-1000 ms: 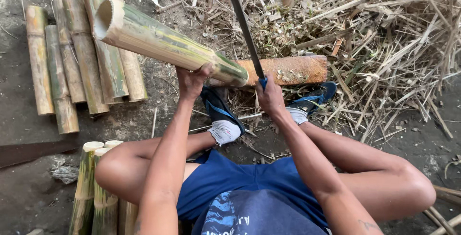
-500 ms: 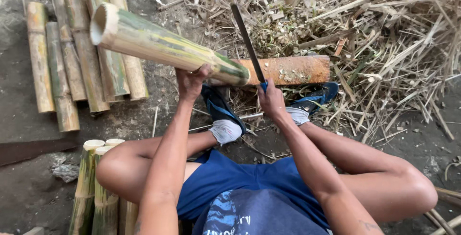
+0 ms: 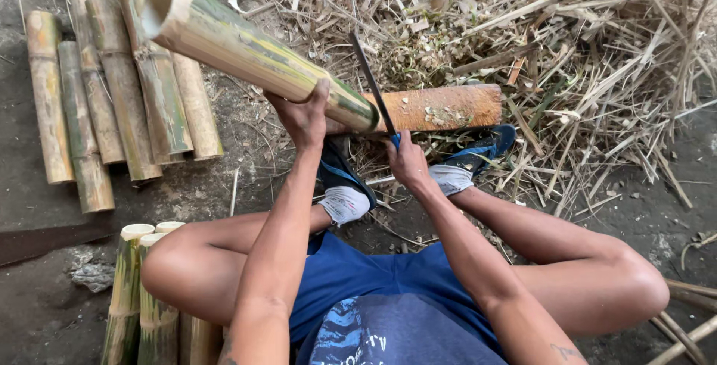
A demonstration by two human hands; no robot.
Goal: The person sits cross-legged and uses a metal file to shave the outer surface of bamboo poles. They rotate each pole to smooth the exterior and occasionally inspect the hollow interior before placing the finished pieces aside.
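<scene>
My left hand (image 3: 302, 115) grips a thick green-and-yellow bamboo section (image 3: 239, 48) from below, tilted with its hollow end up at the left and its lower end resting on a brown wooden block (image 3: 441, 107). My right hand (image 3: 407, 162) holds the blue handle of a long dark blade (image 3: 370, 81), whose edge stands against the bamboo's lower end. I squat with both knees spread, feet in white socks and blue sandals just behind the block.
Several cut bamboo lengths (image 3: 112, 89) lie side by side at the left. More upright bamboo pieces (image 3: 146, 290) stand by my left knee. A heap of dry bamboo strips and shavings (image 3: 582, 51) covers the ground at the right and back.
The blade has shifted slightly lower against the bamboo's end. The bamboo and my left hand stay almost in place.
</scene>
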